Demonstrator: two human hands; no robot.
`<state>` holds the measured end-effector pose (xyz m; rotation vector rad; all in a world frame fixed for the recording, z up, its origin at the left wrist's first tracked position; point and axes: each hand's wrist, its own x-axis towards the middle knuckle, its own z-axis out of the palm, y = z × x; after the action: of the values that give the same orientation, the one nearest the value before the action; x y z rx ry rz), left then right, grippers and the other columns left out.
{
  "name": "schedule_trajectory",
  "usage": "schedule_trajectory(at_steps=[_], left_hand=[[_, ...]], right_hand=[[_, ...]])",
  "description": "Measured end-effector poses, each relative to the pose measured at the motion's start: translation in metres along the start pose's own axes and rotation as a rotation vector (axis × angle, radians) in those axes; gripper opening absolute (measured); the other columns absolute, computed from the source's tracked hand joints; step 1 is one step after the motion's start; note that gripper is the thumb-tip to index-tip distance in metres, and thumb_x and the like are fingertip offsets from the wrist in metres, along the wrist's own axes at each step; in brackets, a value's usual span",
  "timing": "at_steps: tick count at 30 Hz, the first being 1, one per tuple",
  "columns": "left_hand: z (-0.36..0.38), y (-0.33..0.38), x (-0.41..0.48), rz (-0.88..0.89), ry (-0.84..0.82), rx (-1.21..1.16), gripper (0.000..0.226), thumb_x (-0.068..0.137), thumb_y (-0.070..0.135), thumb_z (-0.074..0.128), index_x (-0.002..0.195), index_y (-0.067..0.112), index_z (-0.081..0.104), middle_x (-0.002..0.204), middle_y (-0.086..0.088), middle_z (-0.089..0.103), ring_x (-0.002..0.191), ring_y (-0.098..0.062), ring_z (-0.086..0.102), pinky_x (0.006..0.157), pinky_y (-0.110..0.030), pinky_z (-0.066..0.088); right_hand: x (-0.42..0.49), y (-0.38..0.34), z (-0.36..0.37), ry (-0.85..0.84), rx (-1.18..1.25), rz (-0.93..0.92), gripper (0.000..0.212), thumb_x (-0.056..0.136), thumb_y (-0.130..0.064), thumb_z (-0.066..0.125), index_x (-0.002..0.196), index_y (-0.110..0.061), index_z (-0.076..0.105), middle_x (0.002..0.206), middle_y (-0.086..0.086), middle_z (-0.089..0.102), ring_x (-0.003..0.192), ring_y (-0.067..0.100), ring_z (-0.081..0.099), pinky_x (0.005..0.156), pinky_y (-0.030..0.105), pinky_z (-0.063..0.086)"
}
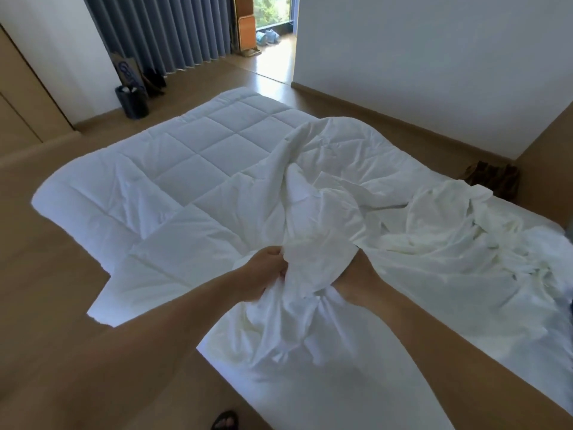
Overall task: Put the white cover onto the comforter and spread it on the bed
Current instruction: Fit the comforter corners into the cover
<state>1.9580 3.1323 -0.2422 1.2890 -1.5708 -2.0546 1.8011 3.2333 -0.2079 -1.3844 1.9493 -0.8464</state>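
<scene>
A quilted white comforter (186, 156) lies spread over the bed, its near left corner hanging off toward the floor. A crumpled white cover (403, 218) is heaped over the comforter's right half and trails toward me. My left hand (263, 271) grips a bunched fold of the cover in front of me. My right hand (356, 280) is pushed up into the same bunch of cloth, so its fingers are hidden by the fabric.
Wooden floor (46, 274) surrounds the bed. A dark bin (133, 102) and a paper bag stand by grey curtains (167, 29) at the back left. A white wall (434, 63) runs along the right, with a dark bag (493, 178) beside it. My sandaled foot (224, 420) shows below.
</scene>
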Motion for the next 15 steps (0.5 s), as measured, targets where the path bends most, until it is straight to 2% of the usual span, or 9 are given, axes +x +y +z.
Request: schedule_trajectory(at_steps=[2, 5, 7, 8, 9, 10, 12, 13, 15], left_hand=[[-0.014, 0.003, 0.002, 0.128, -0.023, 0.21, 0.018, 0.089, 0.004, 0.049, 0.083, 0.011, 0.064, 0.076, -0.004, 0.062, 0.072, -0.018, 0.058, 0.067, -0.031, 0.049], [-0.064, -0.012, 0.015, 0.26, 0.195, 0.9, 0.018, 0.09, 0.004, 0.049, 0.081, 0.018, 0.057, 0.083, 0.0, 0.062, 0.078, -0.019, 0.059, 0.07, -0.029, 0.044], [-0.109, -0.036, 0.014, 0.098, 0.327, 1.207, 0.02, 0.092, 0.001, 0.045, 0.086, 0.015, 0.058, 0.093, -0.006, 0.066, 0.087, -0.026, 0.062, 0.075, -0.032, 0.047], [-0.124, -0.047, 0.01, -0.002, 0.368, 1.256, 0.021, 0.093, 0.001, 0.042, 0.088, 0.013, 0.059, 0.094, -0.008, 0.066, 0.086, -0.027, 0.061, 0.074, -0.034, 0.047], [-0.131, -0.052, 0.009, -0.043, 0.416, 1.227, 0.021, 0.093, 0.002, 0.041, 0.09, 0.013, 0.059, 0.092, -0.009, 0.066, 0.083, -0.027, 0.06, 0.071, -0.034, 0.047], [-0.129, -0.05, 0.01, 0.018, 0.466, 1.16, 0.02, 0.094, 0.003, 0.041, 0.091, 0.012, 0.059, 0.088, -0.008, 0.066, 0.078, -0.026, 0.059, 0.067, -0.033, 0.045], [-0.101, -0.024, 0.013, 0.311, 0.532, 0.901, 0.011, 0.093, 0.009, 0.049, 0.093, 0.01, 0.06, 0.076, 0.0, 0.062, 0.068, -0.023, 0.056, 0.062, -0.031, 0.04], [-0.08, -0.006, 0.014, 0.458, 0.492, 0.784, 0.007, 0.092, 0.017, 0.055, 0.094, 0.012, 0.059, 0.072, 0.007, 0.06, 0.065, -0.019, 0.055, 0.061, -0.029, 0.041], [-0.042, 0.028, 0.013, 0.616, 0.303, 0.717, 0.028, 0.085, 0.045, 0.059, 0.094, 0.018, 0.055, 0.072, 0.015, 0.058, 0.064, -0.012, 0.058, 0.061, -0.023, 0.045]], right_hand=[[0.007, -0.002, -0.005, -0.024, -0.08, -0.079, 0.041, 0.088, -0.006, 0.071, 0.126, -0.003, 0.059, 0.117, 0.003, 0.064, 0.111, 0.017, 0.06, 0.087, 0.016, 0.042], [0.02, -0.005, -0.018, -0.052, -0.291, -0.197, 0.028, 0.095, -0.002, 0.059, 0.123, 0.006, 0.059, 0.12, 0.01, 0.062, 0.115, 0.024, 0.056, 0.094, 0.018, 0.035], [0.032, 0.001, -0.032, 0.019, -0.345, -0.175, 0.026, 0.095, 0.0, 0.058, 0.121, 0.0, 0.06, 0.116, 0.011, 0.066, 0.112, 0.027, 0.059, 0.093, 0.019, 0.04], [0.038, 0.001, -0.042, 0.076, -0.282, -0.129, 0.026, 0.092, 0.001, 0.062, 0.118, -0.003, 0.061, 0.112, 0.01, 0.067, 0.107, 0.026, 0.062, 0.092, 0.021, 0.046], [0.046, 0.003, -0.05, 0.139, -0.183, -0.073, 0.027, 0.089, 0.003, 0.065, 0.115, 0.001, 0.062, 0.108, 0.012, 0.068, 0.103, 0.028, 0.064, 0.091, 0.026, 0.05], [0.051, -0.001, -0.053, 0.161, -0.115, -0.036, 0.026, 0.087, 0.005, 0.066, 0.113, 0.005, 0.062, 0.105, 0.014, 0.068, 0.1, 0.029, 0.064, 0.088, 0.024, 0.052], [0.062, -0.008, -0.045, 0.115, -0.076, -0.035, 0.018, 0.087, 0.006, 0.066, 0.105, 0.003, 0.062, 0.096, 0.011, 0.065, 0.09, 0.022, 0.061, 0.076, 0.013, 0.046], [0.068, -0.013, -0.036, 0.075, -0.074, -0.02, 0.013, 0.087, 0.005, 0.065, 0.097, -0.002, 0.061, 0.088, 0.008, 0.063, 0.082, 0.019, 0.058, 0.069, 0.011, 0.043], [0.079, -0.021, -0.016, 0.034, -0.059, 0.026, 0.019, 0.085, 0.0, 0.068, 0.089, -0.014, 0.057, 0.082, 0.001, 0.059, 0.079, 0.018, 0.056, 0.066, 0.011, 0.042]])
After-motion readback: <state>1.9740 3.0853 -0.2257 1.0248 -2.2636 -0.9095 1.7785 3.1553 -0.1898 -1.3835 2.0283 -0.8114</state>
